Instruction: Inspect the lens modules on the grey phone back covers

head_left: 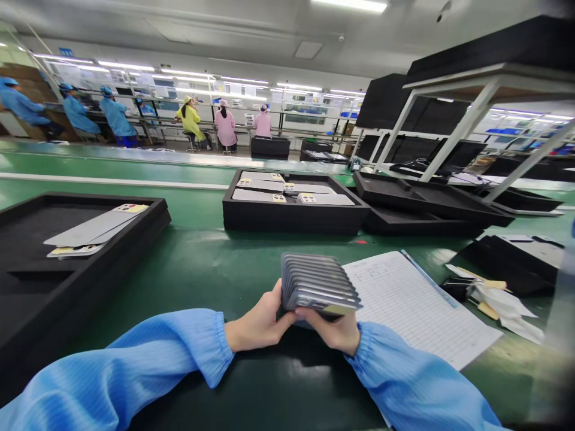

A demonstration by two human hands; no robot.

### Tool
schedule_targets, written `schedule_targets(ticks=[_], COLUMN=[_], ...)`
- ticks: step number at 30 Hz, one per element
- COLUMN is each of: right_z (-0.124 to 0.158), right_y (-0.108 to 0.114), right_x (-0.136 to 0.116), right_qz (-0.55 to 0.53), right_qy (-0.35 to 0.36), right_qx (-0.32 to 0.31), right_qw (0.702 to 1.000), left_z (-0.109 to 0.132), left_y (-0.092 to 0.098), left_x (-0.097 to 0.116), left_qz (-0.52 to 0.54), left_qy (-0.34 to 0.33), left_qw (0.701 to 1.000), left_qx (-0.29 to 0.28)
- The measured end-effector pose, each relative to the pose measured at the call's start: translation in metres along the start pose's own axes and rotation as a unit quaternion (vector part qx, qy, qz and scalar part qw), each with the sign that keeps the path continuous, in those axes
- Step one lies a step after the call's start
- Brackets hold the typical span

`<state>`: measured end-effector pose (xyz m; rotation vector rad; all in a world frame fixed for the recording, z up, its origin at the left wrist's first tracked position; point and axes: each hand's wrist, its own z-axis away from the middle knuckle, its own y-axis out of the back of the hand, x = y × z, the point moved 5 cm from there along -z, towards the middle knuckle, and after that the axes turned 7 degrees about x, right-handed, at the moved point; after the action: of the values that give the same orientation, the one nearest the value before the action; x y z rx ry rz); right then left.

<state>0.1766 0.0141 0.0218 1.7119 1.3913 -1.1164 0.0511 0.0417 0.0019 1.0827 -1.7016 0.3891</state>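
Observation:
A stack of thin, dark grey phone-sized panels [318, 278] is held between both hands above the green bench. My left hand [263, 320] grips its left side, thumb along the near edge. My right hand [335, 329] clasps the near right end, its fingers partly hidden beneath the stack. Just right of the stack lies a ruled paper form [413, 305] with a pen [426, 278] on it. Beyond the hands, a black foam tray [291, 215] holds several pale panels [260, 196] with yellow-marked camera corners.
At left, another black tray [148, 218] holds a few pale panels [99, 227]. Black trays [431, 197] pile up under a white-legged stand [467, 134] at right. Scraps and a black clip [458, 287] lie beside the form. Several people sit at far workbenches.

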Motion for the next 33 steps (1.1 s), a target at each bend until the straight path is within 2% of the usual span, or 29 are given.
schedule_targets(ticks=[6, 13, 18, 21, 23, 27, 29, 33], right_z=[0.003, 0.004, 0.007, 0.004, -0.001, -0.009, -0.009, -0.004], right_y=[-0.003, -0.005, -0.006, -0.005, -0.006, -0.01, -0.014, -0.02], right_x=[0.0, -0.007, -0.003, 0.0, 0.002, 0.005, 0.005, 0.004], right_qz=[0.025, 0.033, 0.035, 0.018, -0.047, -0.198, -0.225, -0.248], right_qy=[0.047, 0.062, 0.054, 0.024, -0.031, -0.16, -0.191, -0.204], right_qx=[-0.039, -0.043, -0.045, -0.062, -0.096, -0.144, -0.176, -0.217], right_qw=[0.998, 0.997, 0.997, 0.998, 0.994, 0.956, 0.939, 0.922], left_z=[0.003, 0.004, 0.002, -0.001, -0.003, 0.001, 0.003, 0.006], left_y=[0.001, 0.001, 0.002, 0.003, 0.001, -0.011, -0.014, -0.018], left_x=[0.004, 0.005, 0.0, -0.005, -0.009, -0.011, -0.009, -0.009], left_qz=[-0.054, -0.058, -0.003, 0.093, 0.199, 0.401, 0.447, 0.471], left_qy=[-0.025, -0.027, -0.002, 0.064, 0.134, 0.265, 0.29, 0.304], left_qw=[0.998, 0.998, 1.0, 0.993, 0.971, 0.874, 0.838, 0.812], left_qx=[-0.018, -0.029, 0.005, 0.026, 0.017, -0.076, -0.116, -0.162])
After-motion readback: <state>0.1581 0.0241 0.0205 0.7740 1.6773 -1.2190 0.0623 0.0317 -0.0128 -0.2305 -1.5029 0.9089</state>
